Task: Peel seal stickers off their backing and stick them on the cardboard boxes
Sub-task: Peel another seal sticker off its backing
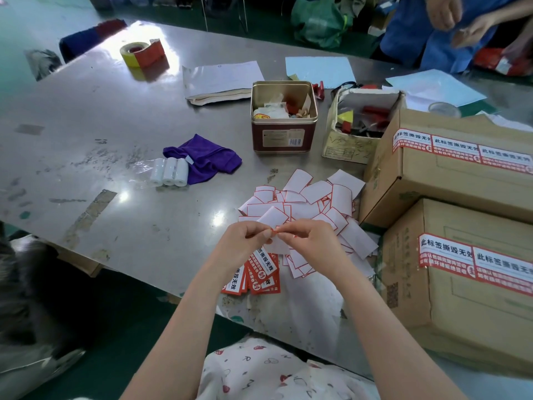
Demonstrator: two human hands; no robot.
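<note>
Both hands meet over the near table (121, 157) edge. Left hand (245, 241) and right hand (311, 241) are pinched shut on one sticker (277, 243), fingers (266, 234) working its top corner; looks like the peel is just starting, red edge showing at the pinch. White backing hangs below the grip.

Under the hands: short stack of unpeeled stickers (253, 274), red and white, print up. Just beyond: heap of spent backings (305, 197), touching the boxes on the right.

Right side: near box (461, 284) and far box (450, 168), each already carrying seals across an edge.

Further out: purple cloth (207, 157), tin (284, 116), tape roll (141, 53) far left.

Risks, my read:
- Corner tears or only the backing splits if the pinch is off the seam.
- Freed adhesive folds on itself or grabs a finger.
- Loose backings drift onto the stack and get picked up as live stickers.
- Crooked seal if it touches cardboard before it's aligned.
</note>
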